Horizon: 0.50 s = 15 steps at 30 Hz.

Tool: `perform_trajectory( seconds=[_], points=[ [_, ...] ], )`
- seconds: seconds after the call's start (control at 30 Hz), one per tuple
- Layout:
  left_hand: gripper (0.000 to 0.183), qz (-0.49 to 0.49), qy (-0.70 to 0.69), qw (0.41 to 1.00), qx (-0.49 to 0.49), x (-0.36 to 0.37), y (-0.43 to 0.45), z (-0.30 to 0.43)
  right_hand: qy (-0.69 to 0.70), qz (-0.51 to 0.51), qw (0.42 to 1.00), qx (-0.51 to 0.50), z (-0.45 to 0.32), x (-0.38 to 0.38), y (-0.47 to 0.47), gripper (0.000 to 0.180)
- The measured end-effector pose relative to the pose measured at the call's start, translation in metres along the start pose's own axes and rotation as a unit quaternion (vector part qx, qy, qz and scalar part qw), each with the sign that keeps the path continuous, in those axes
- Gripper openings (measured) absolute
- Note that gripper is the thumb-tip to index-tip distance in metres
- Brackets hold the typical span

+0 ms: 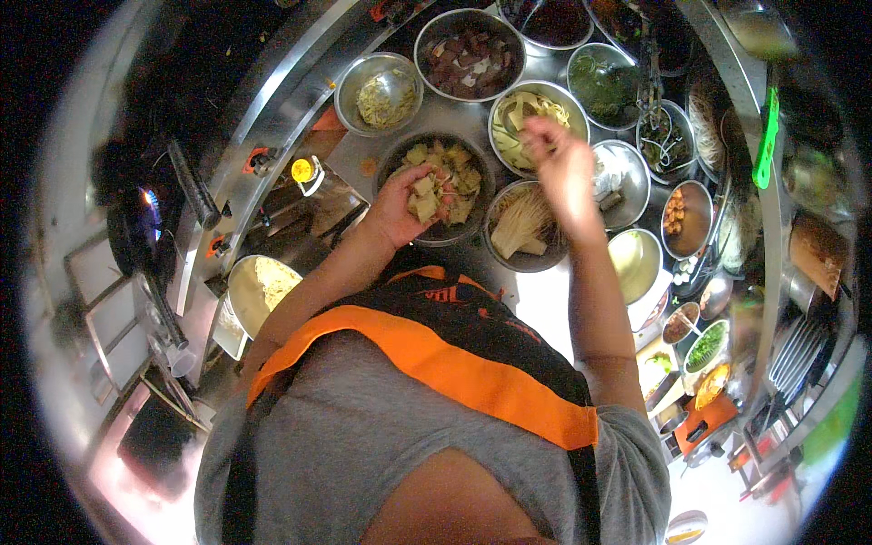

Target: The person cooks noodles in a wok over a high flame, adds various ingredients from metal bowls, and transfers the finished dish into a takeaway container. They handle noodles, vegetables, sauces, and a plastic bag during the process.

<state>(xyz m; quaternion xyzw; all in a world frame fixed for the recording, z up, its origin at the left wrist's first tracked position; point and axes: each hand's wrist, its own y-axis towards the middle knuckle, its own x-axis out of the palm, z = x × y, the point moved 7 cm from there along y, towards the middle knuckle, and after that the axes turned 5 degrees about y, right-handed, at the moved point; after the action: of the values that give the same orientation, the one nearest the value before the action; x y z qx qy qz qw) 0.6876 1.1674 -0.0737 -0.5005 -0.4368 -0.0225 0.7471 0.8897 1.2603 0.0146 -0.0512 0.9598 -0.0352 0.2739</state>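
My left hand (405,208), palm up, holds pale cut food pieces (426,196) over a metal bowl (489,174) of similar pale and yellowish pieces. At its upper right, my right hand (562,163) is blurred above a bowl (495,151) of pale strips and slices; whether its fingertips hold anything cannot be told. Below that stands a bowl (489,248) with a bundle of enoki mushrooms (523,221). A bowl of dark brown chunks (470,61) is farther back, and a steel bowl of shredded food (385,99) sits at upper left.
Several more ingredient bowls line the right, among them dark greens (603,85), orange-brown cubes (674,212) and chopped green herbs (706,346). A yellow-capped bottle (303,170) and a bowl of noodles (276,283) are left. A burner flame (151,204) burns farther left beside pan handles (194,184).
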Motion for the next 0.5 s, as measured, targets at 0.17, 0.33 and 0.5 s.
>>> perform_trajectory(
  seconds=[0.17,0.33,0.5],
  points=[
    [0.024,0.015,0.029,0.999,-0.008,0.000,-0.001,0.003,-0.325,-0.042,0.945,0.010,0.106,0.017,0.052,0.029],
    [0.025,-0.018,0.004,1.000,-0.001,-0.005,-0.018,0.002,-0.204,0.044,0.977,-0.035,0.059,-0.027,0.036,0.021],
    [0.023,-0.013,-0.003,1.000,0.010,-0.015,-0.039,0.008,0.159,0.054,0.982,0.082,0.000,-0.058,0.020,0.014]
  ],
)
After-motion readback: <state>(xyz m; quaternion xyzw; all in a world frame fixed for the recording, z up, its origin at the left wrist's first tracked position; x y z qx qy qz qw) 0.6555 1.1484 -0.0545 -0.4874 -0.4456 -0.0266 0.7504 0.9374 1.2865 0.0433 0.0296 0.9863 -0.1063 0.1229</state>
